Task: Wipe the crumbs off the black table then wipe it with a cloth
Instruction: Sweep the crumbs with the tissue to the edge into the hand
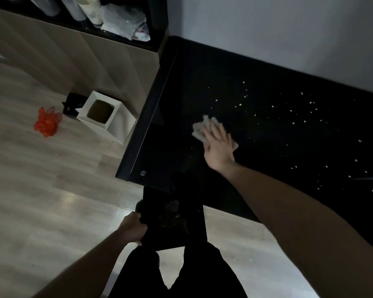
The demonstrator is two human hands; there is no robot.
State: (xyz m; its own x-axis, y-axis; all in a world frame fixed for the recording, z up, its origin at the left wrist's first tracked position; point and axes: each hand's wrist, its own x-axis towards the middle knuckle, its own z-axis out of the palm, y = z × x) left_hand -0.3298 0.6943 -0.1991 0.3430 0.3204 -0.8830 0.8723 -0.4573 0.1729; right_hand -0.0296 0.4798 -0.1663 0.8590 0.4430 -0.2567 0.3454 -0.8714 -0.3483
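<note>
Cloth (202,129) flat under right hand (219,147), crumbs (304,121) beyond

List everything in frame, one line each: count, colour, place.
table: one, black, right of centre against the wall
crumbs: many, white, scattered over the table's right half
cloth: one, pale grey, crumpled on the table under the right hand
tray: one, black, held at the table's near edge
bin: one, white, on the floor left of the table
bag: one, red, on the floor left of the bin
shelf: one, dark, top left, holding pale items
left hand: one, gripping the tray's left edge
right hand: one, pressed flat on the cloth
legs: dark trousers, bottom centre
</note>
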